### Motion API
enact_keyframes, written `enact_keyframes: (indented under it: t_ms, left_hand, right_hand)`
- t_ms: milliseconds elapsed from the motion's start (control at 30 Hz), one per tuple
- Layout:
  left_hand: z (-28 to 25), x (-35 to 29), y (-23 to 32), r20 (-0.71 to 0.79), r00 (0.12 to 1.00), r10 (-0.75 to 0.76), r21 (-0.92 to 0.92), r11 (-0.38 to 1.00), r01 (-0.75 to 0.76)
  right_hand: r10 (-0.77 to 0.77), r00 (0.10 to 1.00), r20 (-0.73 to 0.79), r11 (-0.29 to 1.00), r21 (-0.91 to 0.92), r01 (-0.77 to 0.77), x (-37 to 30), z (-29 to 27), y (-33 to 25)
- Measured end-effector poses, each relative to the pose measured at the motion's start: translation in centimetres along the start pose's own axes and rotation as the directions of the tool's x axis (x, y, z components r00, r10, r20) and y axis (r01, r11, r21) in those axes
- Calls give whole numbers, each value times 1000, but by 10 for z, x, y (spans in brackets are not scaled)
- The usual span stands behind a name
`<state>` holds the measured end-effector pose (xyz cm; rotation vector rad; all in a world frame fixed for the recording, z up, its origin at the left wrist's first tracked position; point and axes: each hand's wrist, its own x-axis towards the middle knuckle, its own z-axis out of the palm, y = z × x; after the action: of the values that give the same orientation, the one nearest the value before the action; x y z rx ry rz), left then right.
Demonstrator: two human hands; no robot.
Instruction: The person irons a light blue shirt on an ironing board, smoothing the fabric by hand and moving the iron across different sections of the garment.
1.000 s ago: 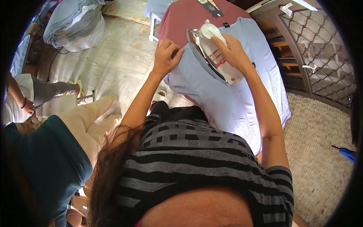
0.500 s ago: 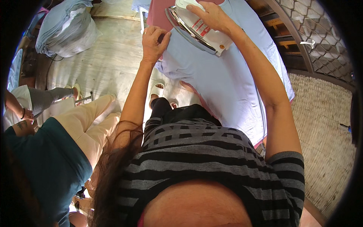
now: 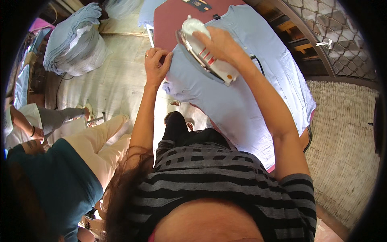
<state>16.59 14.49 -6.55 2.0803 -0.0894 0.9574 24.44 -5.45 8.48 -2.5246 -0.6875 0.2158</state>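
My right hand (image 3: pixel 219 45) is wrapped round the handle of a white iron (image 3: pixel 209 60) with red marks and a shiny metal rim. The iron is over a light blue shirt (image 3: pixel 242 103) spread on a dark red ironing board (image 3: pixel 171 24). Whether its soleplate touches the cloth is hard to tell. My left hand (image 3: pixel 157 66), a ring on one finger, is at the board's left side beside the shirt's edge. Its fingers are curled in toward the thumb, and what they pinch, if anything, does not show.
Dark printed cards (image 3: pixel 198 5) lie at the board's far end. A black cord (image 3: pixel 258 64) runs behind my right forearm. On the floor at far left stands a clear bag of blue cloth (image 3: pixel 78 44). To my left is a person in a teal top (image 3: pixel 56 181); a metal lattice gate (image 3: pixel 342 44) stands at right.
The view has shifted, showing more of the board's far end. The iron and my right hand have come nearer to me over the shirt. My left hand stays curled at the board's left side.
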Motion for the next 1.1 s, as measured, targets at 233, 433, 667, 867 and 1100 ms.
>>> enact_keyframes:
  t_ms: [233, 433, 667, 867, 1100]
  left_hand:
    - [-10, 16, 28, 179, 983, 25, 116, 992, -46]
    - [26, 48, 50, 295, 951, 95, 76, 990, -123]
    - [63, 73, 53, 399, 911, 101, -11, 994, -106]
    - [68, 72, 49, 481, 877, 7, 65, 997, -43]
    - [73, 79, 50, 506, 862, -5, 97, 994, -51]
  right_hand:
    - [101, 988, 115, 976, 179, -121, -83, -27, 11]
    - [367, 917, 155, 880, 262, -396, -82, -106, 63]
    - [394, 919, 18, 869, 317, -379, 0, -153, 117]
    - [149, 986, -74, 978, 157, -136, 82, -133, 162]
    - [214, 974, 78, 941, 252, -227, 118, -125, 168]
